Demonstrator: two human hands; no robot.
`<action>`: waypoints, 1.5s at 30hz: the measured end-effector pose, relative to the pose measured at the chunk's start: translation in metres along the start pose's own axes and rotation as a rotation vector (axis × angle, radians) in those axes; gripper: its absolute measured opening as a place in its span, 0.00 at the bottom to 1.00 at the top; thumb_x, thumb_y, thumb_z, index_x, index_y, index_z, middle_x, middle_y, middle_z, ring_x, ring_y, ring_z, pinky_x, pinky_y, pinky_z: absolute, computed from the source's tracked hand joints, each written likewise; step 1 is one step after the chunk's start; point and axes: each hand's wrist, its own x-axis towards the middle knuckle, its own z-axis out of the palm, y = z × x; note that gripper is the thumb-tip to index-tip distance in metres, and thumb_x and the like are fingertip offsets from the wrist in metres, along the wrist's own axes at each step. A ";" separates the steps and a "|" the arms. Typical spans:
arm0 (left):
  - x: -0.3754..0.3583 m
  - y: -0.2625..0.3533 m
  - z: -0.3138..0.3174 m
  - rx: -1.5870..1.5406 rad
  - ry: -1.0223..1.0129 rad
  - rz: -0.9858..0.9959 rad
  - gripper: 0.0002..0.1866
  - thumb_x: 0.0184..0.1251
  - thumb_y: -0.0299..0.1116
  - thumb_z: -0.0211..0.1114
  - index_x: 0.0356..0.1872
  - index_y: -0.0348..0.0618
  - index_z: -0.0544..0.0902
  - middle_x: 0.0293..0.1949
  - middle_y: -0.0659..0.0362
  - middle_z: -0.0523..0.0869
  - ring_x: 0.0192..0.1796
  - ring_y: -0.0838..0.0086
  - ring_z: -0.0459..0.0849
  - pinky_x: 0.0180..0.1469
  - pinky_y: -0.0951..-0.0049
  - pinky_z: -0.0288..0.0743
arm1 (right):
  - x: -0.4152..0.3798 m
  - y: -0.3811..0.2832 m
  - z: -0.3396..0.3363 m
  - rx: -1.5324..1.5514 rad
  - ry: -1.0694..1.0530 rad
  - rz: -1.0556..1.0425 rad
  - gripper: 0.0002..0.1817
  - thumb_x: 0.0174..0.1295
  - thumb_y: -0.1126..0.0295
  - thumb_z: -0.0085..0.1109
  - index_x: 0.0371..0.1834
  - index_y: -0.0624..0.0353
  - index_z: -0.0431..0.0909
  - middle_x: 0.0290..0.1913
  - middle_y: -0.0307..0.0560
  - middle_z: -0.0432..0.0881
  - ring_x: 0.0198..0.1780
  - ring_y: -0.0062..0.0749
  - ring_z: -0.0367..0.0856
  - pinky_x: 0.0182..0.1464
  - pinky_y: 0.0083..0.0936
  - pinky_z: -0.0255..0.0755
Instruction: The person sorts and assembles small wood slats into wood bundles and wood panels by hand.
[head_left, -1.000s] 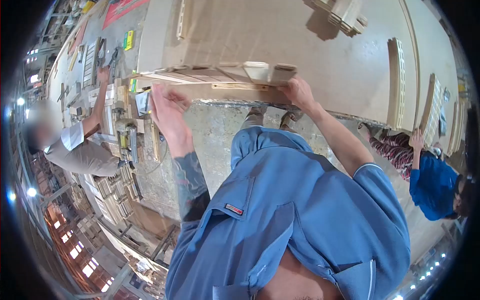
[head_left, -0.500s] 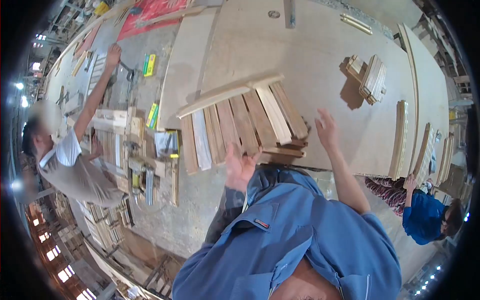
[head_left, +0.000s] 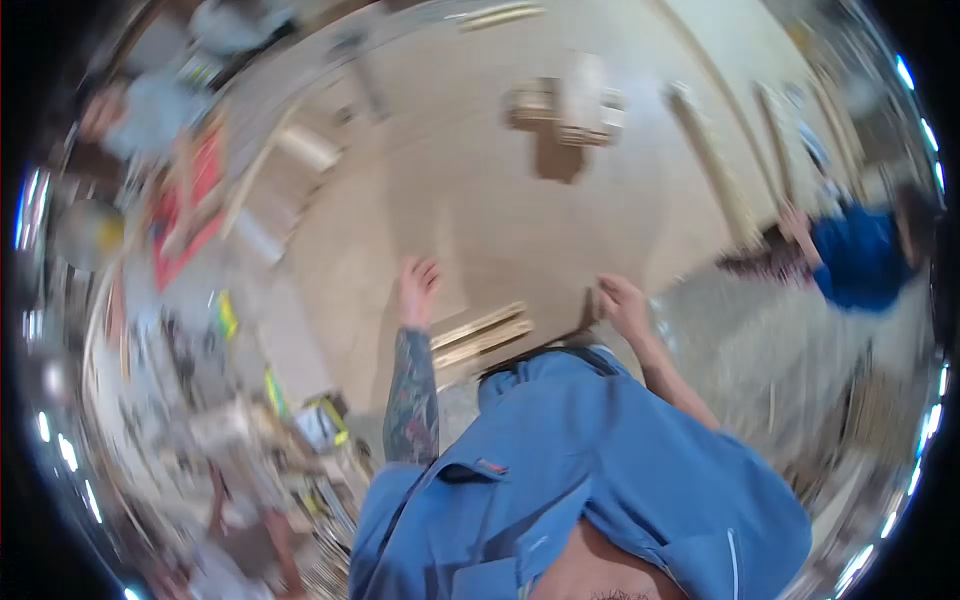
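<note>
My left hand [head_left: 418,285] hovers over the big pale board [head_left: 480,215], its fingers loosely bent and apart with nothing seen in them. Just below it, two light wooden strips [head_left: 485,335] lie side by side at the board's near edge. My right hand [head_left: 622,303] is over the same edge to the right, fingers curled together; motion blur hides what they hold, if anything. A slatted wooden panel [head_left: 285,180] with a pale rail lies at the far left of the board, away from both hands.
A small stack of wood pieces [head_left: 582,105] stands far on the board. Long wooden lengths [head_left: 715,165] lie at the right, near a person in a blue top [head_left: 865,255]. Leftward are a red sheet [head_left: 190,205], a yellow-green box [head_left: 225,315] and another person's arms [head_left: 280,550].
The view has turned to the right. The slatted panel has gone from beside my hands to the board's far left, uncovering the two strips. My right hand has curled.
</note>
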 end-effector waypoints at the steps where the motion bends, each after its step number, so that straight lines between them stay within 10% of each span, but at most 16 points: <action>1: -0.012 -0.015 0.018 0.056 0.055 -0.006 0.28 0.80 0.51 0.50 0.71 0.45 0.68 0.61 0.50 0.79 0.56 0.67 0.79 0.62 0.65 0.73 | 0.005 -0.001 -0.021 -0.059 0.048 0.052 0.16 0.62 0.71 0.61 0.53 0.59 0.84 0.46 0.54 0.87 0.47 0.45 0.87 0.51 0.33 0.80; 5: -0.060 -0.030 0.095 0.512 0.254 0.017 0.23 0.76 0.46 0.60 0.61 0.38 0.79 0.47 0.54 0.86 0.48 0.70 0.83 0.54 0.71 0.77 | 0.062 0.039 -0.136 -0.298 0.353 0.316 0.23 0.59 0.64 0.63 0.58 0.57 0.81 0.49 0.57 0.85 0.53 0.54 0.83 0.57 0.41 0.76; 12: -0.052 -0.103 0.196 0.854 -0.055 0.177 0.20 0.75 0.41 0.64 0.56 0.35 0.83 0.48 0.53 0.88 0.51 0.72 0.85 0.56 0.72 0.77 | 0.136 0.115 -0.275 -0.812 0.917 0.427 0.28 0.55 0.65 0.64 0.62 0.54 0.75 0.51 0.61 0.82 0.58 0.57 0.77 0.62 0.46 0.71; 19: -0.051 -0.144 0.383 1.129 -0.314 0.241 0.34 0.63 0.54 0.70 0.61 0.36 0.79 0.55 0.44 0.85 0.56 0.59 0.85 0.59 0.61 0.77 | 0.070 0.041 -0.190 -0.482 0.243 0.386 0.24 0.49 0.56 0.71 0.45 0.59 0.77 0.38 0.60 0.84 0.41 0.57 0.84 0.44 0.51 0.76; 22: -0.056 -0.137 0.410 1.449 -0.240 0.404 0.37 0.58 0.56 0.73 0.57 0.35 0.78 0.53 0.43 0.84 0.53 0.54 0.84 0.54 0.57 0.78 | 0.025 -0.047 -0.145 -0.087 -0.426 0.397 0.29 0.50 0.51 0.74 0.53 0.56 0.82 0.45 0.56 0.87 0.47 0.51 0.87 0.50 0.40 0.79; 26: -0.052 -0.093 0.322 1.519 -0.274 0.455 0.30 0.55 0.52 0.74 0.48 0.37 0.78 0.48 0.43 0.85 0.49 0.48 0.84 0.47 0.53 0.78 | 0.015 -0.071 -0.113 0.085 -0.680 0.020 0.24 0.60 0.56 0.70 0.57 0.57 0.82 0.47 0.53 0.88 0.46 0.44 0.88 0.51 0.36 0.80; 28: -0.097 -0.042 0.264 1.645 -0.217 0.182 0.28 0.58 0.51 0.72 0.50 0.41 0.79 0.45 0.44 0.87 0.48 0.49 0.85 0.46 0.53 0.78 | 0.027 -0.060 -0.110 0.072 -0.575 0.059 0.21 0.62 0.61 0.68 0.56 0.58 0.81 0.47 0.53 0.88 0.45 0.39 0.89 0.49 0.34 0.81; 34: -0.236 -0.011 0.056 1.336 0.289 0.299 0.33 0.60 0.54 0.69 0.60 0.41 0.77 0.44 0.43 0.87 0.48 0.46 0.86 0.48 0.52 0.80 | 0.027 -0.043 -0.095 -0.043 -0.451 0.118 0.20 0.63 0.64 0.66 0.56 0.62 0.80 0.45 0.52 0.88 0.41 0.33 0.88 0.46 0.30 0.81; 39: -0.154 0.032 -0.031 1.270 0.741 0.096 0.38 0.62 0.58 0.66 0.66 0.42 0.75 0.56 0.41 0.84 0.57 0.45 0.83 0.57 0.51 0.77 | 0.023 -0.113 -0.033 -0.140 -0.554 0.068 0.21 0.63 0.63 0.66 0.56 0.61 0.80 0.46 0.51 0.88 0.42 0.36 0.88 0.47 0.32 0.80; 45: -0.126 0.135 -0.077 1.309 0.976 0.279 0.30 0.64 0.58 0.65 0.57 0.45 0.81 0.39 0.43 0.89 0.46 0.45 0.87 0.48 0.48 0.79 | 0.014 -0.191 0.028 -0.212 -0.706 -0.139 0.22 0.61 0.63 0.69 0.57 0.59 0.81 0.48 0.51 0.87 0.46 0.43 0.86 0.51 0.36 0.79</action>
